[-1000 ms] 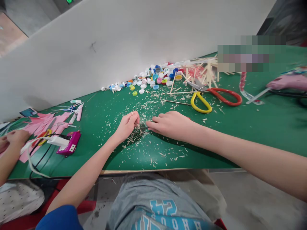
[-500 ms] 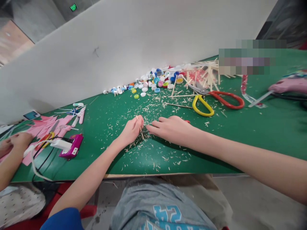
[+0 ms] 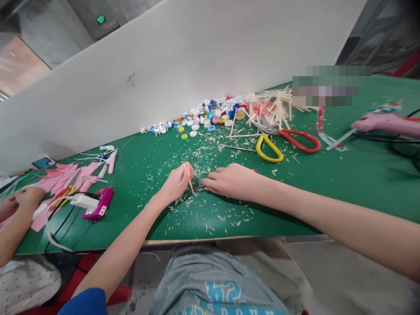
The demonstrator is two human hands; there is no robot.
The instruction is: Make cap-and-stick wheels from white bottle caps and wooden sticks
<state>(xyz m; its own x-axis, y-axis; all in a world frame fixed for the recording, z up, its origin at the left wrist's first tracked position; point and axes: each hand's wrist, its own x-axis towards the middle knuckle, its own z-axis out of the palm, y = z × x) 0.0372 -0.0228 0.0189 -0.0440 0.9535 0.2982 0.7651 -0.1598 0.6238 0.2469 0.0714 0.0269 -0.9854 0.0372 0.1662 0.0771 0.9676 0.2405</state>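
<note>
The left hand is pinching a thin wooden stick upright between closed fingertips, steadying it, while the right hand is gripping what looks like a small blade beside it, amid shavings.

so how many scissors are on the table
2. The big scissors with one yellow and one red handle lie behind the right hand. A smaller pair lies on the pink paper at far left, partly hidden; more could be hidden.

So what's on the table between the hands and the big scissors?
In the head view, between the left hand, the right hand and the scissors lie scattered wood shavings and a thin stick on the green table.
</note>
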